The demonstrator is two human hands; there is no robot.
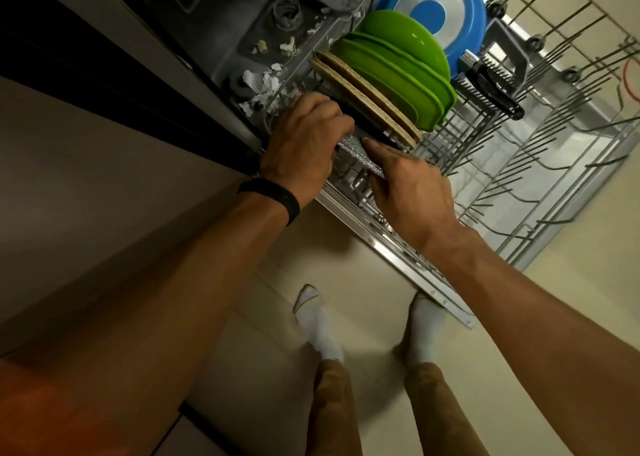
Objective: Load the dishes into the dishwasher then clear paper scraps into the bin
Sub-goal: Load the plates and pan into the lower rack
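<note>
The dishwasher's lower rack (519, 164) is pulled out over the open door. A grey speckled plate (356, 159) stands on edge at the rack's near end. My left hand (304, 136) grips its top edge and my right hand (408, 188) pinches its lower edge. Behind it stand two tan speckled plates (367, 98), then green plates and a green bowl (405, 60), then a blue pan (446, 8) with a black handle. White paper scraps (259, 84) lie on the floor of the dishwasher tub.
The dark cabinet front and counter edge (104, 84) run along the left. The door's metal edge (398, 254) lies just ahead of my socked feet (315, 320). The right part of the rack holds only bare tines (554, 116).
</note>
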